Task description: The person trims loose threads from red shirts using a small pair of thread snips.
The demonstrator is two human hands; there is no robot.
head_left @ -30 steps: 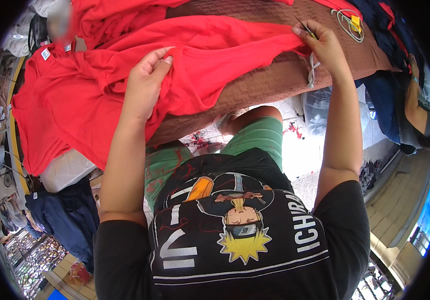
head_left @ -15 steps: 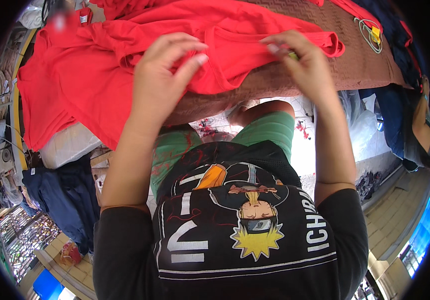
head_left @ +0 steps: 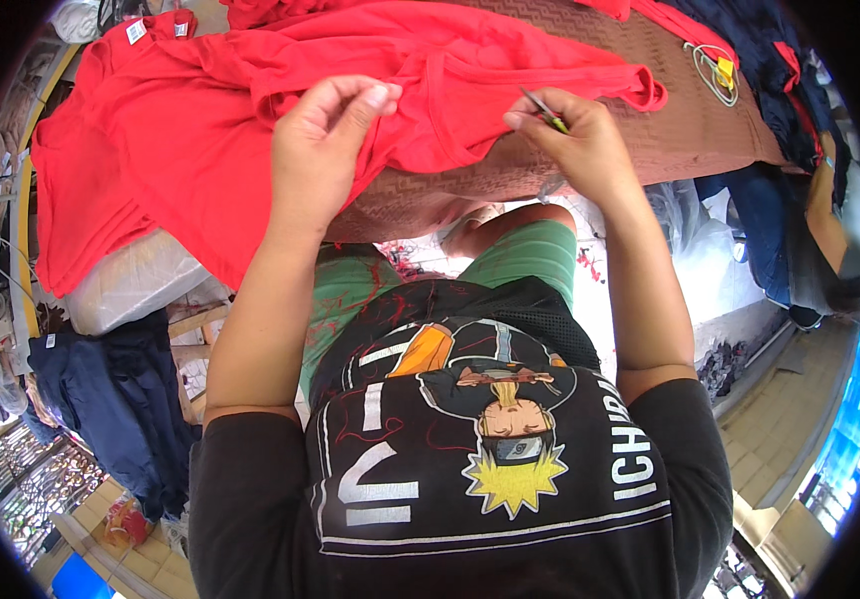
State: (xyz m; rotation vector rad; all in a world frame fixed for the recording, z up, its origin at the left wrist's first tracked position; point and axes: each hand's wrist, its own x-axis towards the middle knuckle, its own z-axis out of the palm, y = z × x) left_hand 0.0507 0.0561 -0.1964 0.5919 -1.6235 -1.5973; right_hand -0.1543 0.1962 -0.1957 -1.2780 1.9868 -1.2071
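A red garment of soft fabric lies in folds over the brown patterned cloth, its banded edge between my hands. My left hand is raised over the garment, thumb and fingertips pinched together. Whatever may be between those fingertips is too small to make out. In my right hand is a pair of small thread snips with dark pointed blades and a yellow-green part. The blades point up and left, over the garment's narrow right part.
A looped pale cord with a yellow piece lies at the far right. Dark blue clothing hangs at left, below a plastic-wrapped bundle. Red thread scraps lie on the floor and my lap. Another person's arm shows at right.
My left hand's thumb and fingers have come together in a pinch. My right hand has turned, and the snips' blades now show clearly. The garment lies nearly the same.
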